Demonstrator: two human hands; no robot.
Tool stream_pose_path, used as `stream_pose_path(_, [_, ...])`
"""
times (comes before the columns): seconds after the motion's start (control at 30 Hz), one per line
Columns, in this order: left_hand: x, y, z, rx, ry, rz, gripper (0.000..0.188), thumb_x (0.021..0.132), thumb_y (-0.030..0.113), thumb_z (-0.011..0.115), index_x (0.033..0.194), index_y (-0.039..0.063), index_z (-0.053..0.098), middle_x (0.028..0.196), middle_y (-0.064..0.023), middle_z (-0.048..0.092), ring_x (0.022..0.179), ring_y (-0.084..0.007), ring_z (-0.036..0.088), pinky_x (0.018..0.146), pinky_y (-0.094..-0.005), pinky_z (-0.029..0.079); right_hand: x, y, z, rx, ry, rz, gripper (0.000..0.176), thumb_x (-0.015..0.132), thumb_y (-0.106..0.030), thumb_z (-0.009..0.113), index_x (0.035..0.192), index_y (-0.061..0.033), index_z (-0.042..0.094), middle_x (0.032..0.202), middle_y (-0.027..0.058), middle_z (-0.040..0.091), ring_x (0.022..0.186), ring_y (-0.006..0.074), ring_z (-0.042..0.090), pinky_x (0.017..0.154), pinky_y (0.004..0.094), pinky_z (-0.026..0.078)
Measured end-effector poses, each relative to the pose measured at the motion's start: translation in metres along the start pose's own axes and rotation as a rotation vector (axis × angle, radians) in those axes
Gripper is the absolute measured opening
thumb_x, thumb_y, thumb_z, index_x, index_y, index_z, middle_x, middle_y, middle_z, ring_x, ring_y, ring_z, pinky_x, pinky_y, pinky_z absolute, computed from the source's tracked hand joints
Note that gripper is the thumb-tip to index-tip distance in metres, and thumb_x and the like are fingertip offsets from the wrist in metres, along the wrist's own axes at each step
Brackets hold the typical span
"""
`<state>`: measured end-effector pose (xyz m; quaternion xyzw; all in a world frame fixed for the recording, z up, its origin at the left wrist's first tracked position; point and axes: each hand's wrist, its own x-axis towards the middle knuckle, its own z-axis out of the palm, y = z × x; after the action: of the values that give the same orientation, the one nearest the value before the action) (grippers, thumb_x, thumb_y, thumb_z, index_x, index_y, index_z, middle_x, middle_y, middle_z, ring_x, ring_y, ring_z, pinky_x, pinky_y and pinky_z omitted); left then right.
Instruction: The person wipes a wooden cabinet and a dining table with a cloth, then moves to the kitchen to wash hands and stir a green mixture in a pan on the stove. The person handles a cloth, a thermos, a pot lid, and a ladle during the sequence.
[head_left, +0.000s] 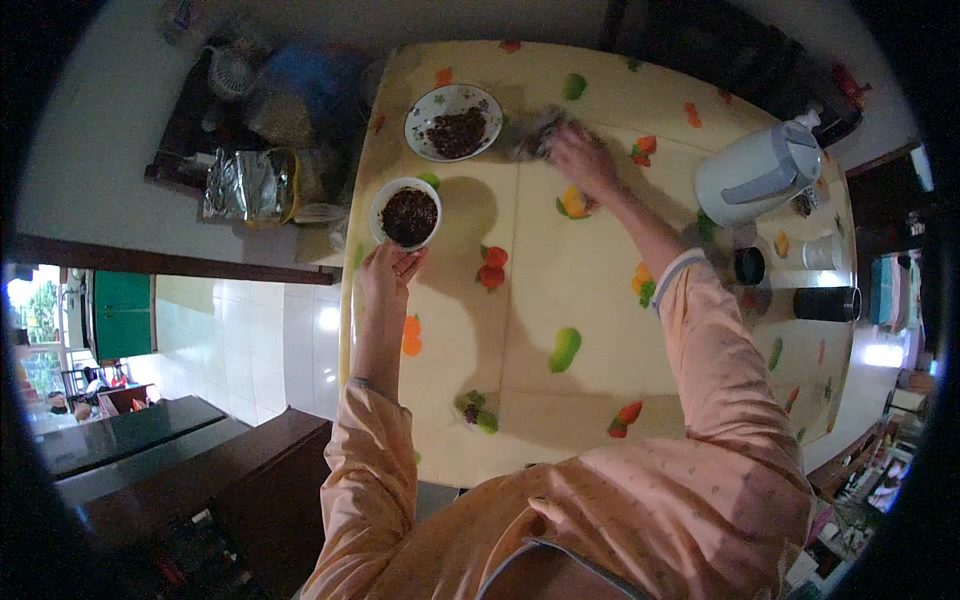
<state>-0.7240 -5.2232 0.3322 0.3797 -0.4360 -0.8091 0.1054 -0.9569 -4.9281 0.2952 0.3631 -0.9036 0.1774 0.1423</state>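
My left hand (391, 271) grips the near rim of a small white bowl (374, 212), which holds a dark, crumbly food. Farther off stands a wider white bowl (417, 124) with a leaf pattern and similar dark crumbs in it. To the right of that bowl, my right hand (581, 156) is on a greyish crumpled cloth (546, 127); both are blurred. All of this is over a table with a yellow, fruit-printed tablecloth (540, 285).
A white electric kettle (742, 176) stands at the right, with a black lid (749, 265), a clear cup (822, 253) and a dark cylindrical container (821, 304) nearer me. Foil packaging (244, 184) lies beyond the table's left edge.
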Motion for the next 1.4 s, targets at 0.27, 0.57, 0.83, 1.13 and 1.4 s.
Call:
stream_pose_path(0.27, [-0.004,0.003,0.008,0.106,-0.119,0.023,0.017,0.085,0.012,0.048,0.09,-0.003,0.055,0.081,-0.0152,0.062,0.074,-0.0243,0.062,0.068,-0.0328,0.052,0.001,0.141,-0.05,-0.336,-0.041,0.623,0.039,0.085,-0.031,0.045,0.116,-0.0072,0.052,0.122,0.0178,0.048,0.113,0.035,0.044,0.091,0.0479,0.037])
stream_pose_path(0.57, [-0.067,-0.013,0.017,0.094,-0.036,0.147,0.046,0.086,0.014,0.053,0.124,-0.006,0.037,0.092,-0.0186,0.061,0.083,-0.0275,0.063,0.079,-0.0322,0.051,-0.087,0.017,-0.072,-0.671,-0.285,0.362,0.037,0.073,-0.02,0.064,0.105,-0.0048,0.058,0.12,0.0159,0.047,0.109,0.0338,0.044,0.088,0.0455,0.039])
stream_pose_path(0.83, [-0.12,-0.065,0.031,0.864,-0.284,0.665,0.045,0.086,0.006,0.055,0.128,0.001,0.041,0.114,-0.0119,0.058,0.101,-0.0177,0.057,0.085,-0.0292,0.045,-0.156,-0.149,-0.062,0.24,-0.073,-0.253,0.017,0.073,-0.015,0.054,0.081,-0.0006,0.057,0.09,0.0174,0.056,0.087,0.0336,0.052,0.079,0.0444,0.042])
stream_pose_path(1.13, [-0.153,-0.072,0.019,1.115,-0.369,0.761,0.05,0.082,0.01,0.058,0.128,0.002,0.04,0.122,-0.0201,0.05,0.106,-0.0312,0.054,0.086,-0.0364,0.045,-0.19,0.035,-0.083,-0.416,0.081,0.32,0.021,0.084,-0.025,0.051,0.091,-0.0065,0.058,0.117,0.0129,0.052,0.111,0.0301,0.046,0.09,0.0413,0.041])
stream_pose_path(1.4, [-0.179,-0.07,-0.01,1.299,-0.449,0.76,0.049,0.081,0.013,0.057,0.126,0.002,0.042,0.127,-0.0204,0.044,0.116,-0.0339,0.044,0.095,-0.0396,0.039,-0.295,0.008,-0.124,-0.382,-0.033,0.659,0.035,0.089,-0.029,0.044,0.114,-0.0062,0.052,0.131,0.0151,0.041,0.122,0.0348,0.036,0.099,0.0429,0.034])
